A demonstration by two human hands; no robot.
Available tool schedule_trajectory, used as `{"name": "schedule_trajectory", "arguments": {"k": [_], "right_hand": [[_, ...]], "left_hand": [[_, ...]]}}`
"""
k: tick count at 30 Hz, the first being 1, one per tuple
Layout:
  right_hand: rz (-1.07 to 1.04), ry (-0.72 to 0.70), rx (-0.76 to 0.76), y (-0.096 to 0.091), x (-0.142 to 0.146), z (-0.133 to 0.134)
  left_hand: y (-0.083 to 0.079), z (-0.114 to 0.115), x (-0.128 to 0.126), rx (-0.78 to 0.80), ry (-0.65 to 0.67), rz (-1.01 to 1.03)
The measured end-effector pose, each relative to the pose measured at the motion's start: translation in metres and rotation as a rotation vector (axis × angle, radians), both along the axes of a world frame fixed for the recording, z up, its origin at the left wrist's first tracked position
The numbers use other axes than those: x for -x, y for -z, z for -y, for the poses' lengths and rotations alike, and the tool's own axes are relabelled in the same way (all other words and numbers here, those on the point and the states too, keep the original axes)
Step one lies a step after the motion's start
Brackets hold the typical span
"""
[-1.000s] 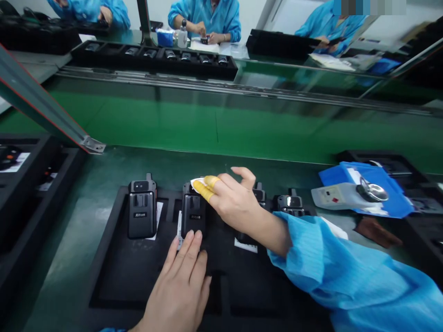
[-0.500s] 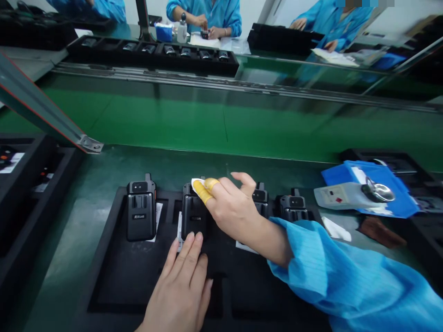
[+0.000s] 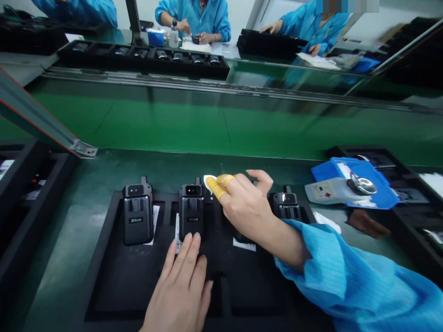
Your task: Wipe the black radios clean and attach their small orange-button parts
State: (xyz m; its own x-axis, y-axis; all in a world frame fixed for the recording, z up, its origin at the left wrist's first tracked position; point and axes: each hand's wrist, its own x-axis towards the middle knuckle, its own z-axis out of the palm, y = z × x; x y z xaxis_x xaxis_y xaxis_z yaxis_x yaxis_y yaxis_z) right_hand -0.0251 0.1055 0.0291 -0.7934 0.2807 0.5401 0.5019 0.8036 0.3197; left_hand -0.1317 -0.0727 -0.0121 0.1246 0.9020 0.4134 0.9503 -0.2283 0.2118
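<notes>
- The left hand (image 3: pixel 183 286) comes in from the near edge of the black foam tray (image 3: pixel 114 281). It lies flat and open, palm down, with the fingers straight and close together.
- Its fingertips (image 3: pixel 192 240) touch the near end of the second black device (image 3: pixel 191 207). This device stands in its slot along the tray's far edge, second from the left corner, with the "Riton" mark facing the camera.
- The right arm reaches in from the right edge in a blue sleeve (image 3: pixel 346 286), with the wrist bare and the hand angled toward the far-left corner.
- The right hand (image 3: pixel 247 210) is closed in a pinch. Its thumb and yellow-capped fingers (image 3: pixel 221 184) grip a small white wipe (image 3: pixel 207 180), and the remaining fingers curl loosely above.
- The wipe hovers just beside the top right corner of the second device. I cannot tell whether it touches.
- A first device (image 3: pixel 137 213) sits in the slot nearest the tray's far-left corner, well clear of both hands.
- Another device (image 3: pixel 287 205) stands just past the right hand, toward the tray's right edge.
- Beyond the tray's right edge, a white dispenser bottle (image 3: pixel 328 190) lies on a blue pack (image 3: pixel 380 196), with a brown cloth (image 3: pixel 363 222) near it.
- Across the green belt (image 3: pixel 207 120), co-workers in blue coats sit at their own trays.
</notes>
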Motion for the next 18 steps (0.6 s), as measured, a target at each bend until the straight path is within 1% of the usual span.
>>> {"name": "schedule_trajectory", "arguments": {"k": [4,6,13,18], "right_hand": [[0.055,-0.155,0.054,-0.002,0.010,0.003],[0.075,-0.205,0.063,-0.001,0.014,0.005],[0.111,-0.216,0.068,0.002,0.004,-0.002],[0.096,-0.221,0.034,0.001,0.000,-0.005]], "left_hand": [[0.000,0.000,0.001,-0.007,-0.005,0.009],[0.000,0.000,0.000,-0.015,-0.015,0.010],[0.001,0.001,0.001,0.009,-0.006,0.004],[0.004,0.002,0.002,0.029,0.009,-0.029]]}}
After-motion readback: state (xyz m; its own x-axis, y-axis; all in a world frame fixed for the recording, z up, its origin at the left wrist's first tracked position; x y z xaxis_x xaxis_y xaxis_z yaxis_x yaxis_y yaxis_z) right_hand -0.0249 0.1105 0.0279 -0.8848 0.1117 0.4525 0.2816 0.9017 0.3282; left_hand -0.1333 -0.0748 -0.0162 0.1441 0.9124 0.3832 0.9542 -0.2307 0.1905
